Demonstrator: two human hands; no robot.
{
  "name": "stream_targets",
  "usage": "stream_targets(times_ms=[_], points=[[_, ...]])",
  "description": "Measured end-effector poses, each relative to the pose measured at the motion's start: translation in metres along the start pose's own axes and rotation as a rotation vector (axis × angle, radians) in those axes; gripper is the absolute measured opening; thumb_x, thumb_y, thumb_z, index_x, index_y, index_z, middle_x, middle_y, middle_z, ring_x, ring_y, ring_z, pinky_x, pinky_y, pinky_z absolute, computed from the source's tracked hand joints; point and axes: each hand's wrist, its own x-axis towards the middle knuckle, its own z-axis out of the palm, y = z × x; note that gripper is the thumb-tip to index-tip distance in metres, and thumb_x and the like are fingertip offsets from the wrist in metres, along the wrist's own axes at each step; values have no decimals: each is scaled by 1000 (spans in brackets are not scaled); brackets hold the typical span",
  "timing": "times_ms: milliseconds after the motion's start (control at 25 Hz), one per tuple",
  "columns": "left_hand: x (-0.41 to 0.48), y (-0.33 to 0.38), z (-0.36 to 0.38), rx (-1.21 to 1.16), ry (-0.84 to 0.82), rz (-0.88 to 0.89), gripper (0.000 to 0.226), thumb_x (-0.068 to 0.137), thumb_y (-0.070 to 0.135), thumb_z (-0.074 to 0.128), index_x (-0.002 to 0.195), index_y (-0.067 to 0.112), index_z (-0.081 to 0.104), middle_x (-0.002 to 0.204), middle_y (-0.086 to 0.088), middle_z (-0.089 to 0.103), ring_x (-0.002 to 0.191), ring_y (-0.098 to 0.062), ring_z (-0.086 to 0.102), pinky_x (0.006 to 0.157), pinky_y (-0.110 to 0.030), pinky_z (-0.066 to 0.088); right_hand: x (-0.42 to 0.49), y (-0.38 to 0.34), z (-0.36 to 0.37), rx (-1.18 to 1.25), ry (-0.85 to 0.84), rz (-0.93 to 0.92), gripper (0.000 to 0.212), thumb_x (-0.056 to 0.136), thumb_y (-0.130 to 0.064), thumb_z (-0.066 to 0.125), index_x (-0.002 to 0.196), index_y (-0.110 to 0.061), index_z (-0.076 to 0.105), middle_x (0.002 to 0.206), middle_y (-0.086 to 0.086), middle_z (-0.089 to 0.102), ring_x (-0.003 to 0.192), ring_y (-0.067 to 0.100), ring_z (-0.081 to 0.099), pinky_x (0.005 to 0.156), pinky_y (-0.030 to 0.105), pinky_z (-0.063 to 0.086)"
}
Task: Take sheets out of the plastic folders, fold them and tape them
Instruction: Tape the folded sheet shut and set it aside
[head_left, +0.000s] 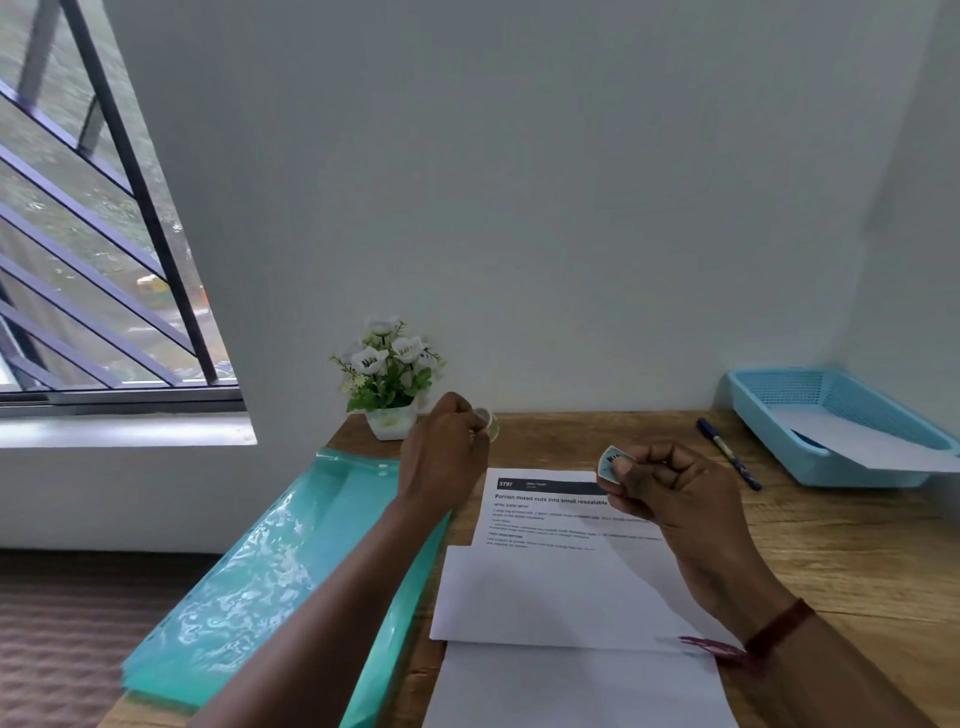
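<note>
A printed white sheet (561, 587) lies on the wooden table (857, 545) in front of me, its lower part folded up over the text. Below it lies more white paper (576, 686). My left hand (441, 457) is raised above the sheet's top left corner and grips a small roll of clear tape (488, 423). My right hand (670, 488) hovers over the sheet's top right and pinches a small blue tape end tab (610, 464) between thumb and fingers. A stack of teal plastic folders (270, 582) lies to the left, overhanging the table's left edge.
A blue plastic tray (831, 415) holding a white sheet stands at the back right. A blue pen (727, 457) lies beside it. A small pot of white flowers (387, 374) stands at the back against the wall. A barred window is at the left.
</note>
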Motion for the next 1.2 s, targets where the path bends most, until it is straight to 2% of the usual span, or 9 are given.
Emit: stream_targets(times_ms=[160,280,360,480,560,680,960,1080,1200], points=[[24,-7,13,105,-42,-34,22,93,18,55,102,15,75,104,-2,62,82,-23,63,63,-27,36,5,0,-4,-85,56,-45,6,80,-5,74,83,-10,71,83,7,76,76,18,68,69,32,59],[33,-17,29,254,-102,-68,19,93,19,54,95,14,72,99,-4,63,88,-25,64,63,-31,40,9,2,-9,-176,77,-102,10,78,-5,76,80,-15,75,82,2,76,78,16,68,68,33,57],[37,-20,35,266,-137,-123,16,91,19,57,93,10,71,98,-8,65,95,-29,62,68,-36,45,12,3,-13,-210,86,-112,10,77,-6,77,80,-16,76,82,0,76,80,16,69,68,30,57],[38,-21,41,342,-235,-111,17,91,24,57,94,14,70,98,-5,64,102,-27,55,77,-39,35,18,7,-18,-271,87,-119,11,76,-7,79,81,-16,76,81,-4,76,78,14,70,69,29,59],[37,-22,44,374,-284,-116,17,92,26,55,94,14,67,97,-4,63,103,-25,53,80,-42,33,21,10,-20,-315,78,-111,11,75,-8,79,81,-17,77,80,-5,76,75,10,69,70,32,59],[33,-28,50,382,-291,-121,20,93,29,53,85,16,67,91,-2,65,99,-24,54,78,-42,31,23,12,-21,-352,57,-98,9,76,-10,79,80,-18,77,79,-5,76,72,7,67,72,34,58],[33,-25,48,347,-328,-138,22,93,28,53,87,16,69,94,-4,65,100,-24,56,89,-47,36,26,11,-24,-319,61,-98,11,76,-7,79,83,-16,77,78,-1,76,72,18,69,70,32,59],[32,-28,47,316,-352,-111,27,92,28,47,99,21,73,104,-2,66,101,-24,57,88,-48,37,25,10,-24,-311,61,-87,13,76,-6,79,82,-17,77,77,-3,76,70,14,68,66,25,59],[29,-25,39,255,-183,-70,42,89,36,44,119,23,69,116,0,67,100,-23,61,87,-45,37,26,7,-29,-316,34,-51,13,76,-5,78,85,-15,77,78,-4,77,73,10,70,62,21,58]])
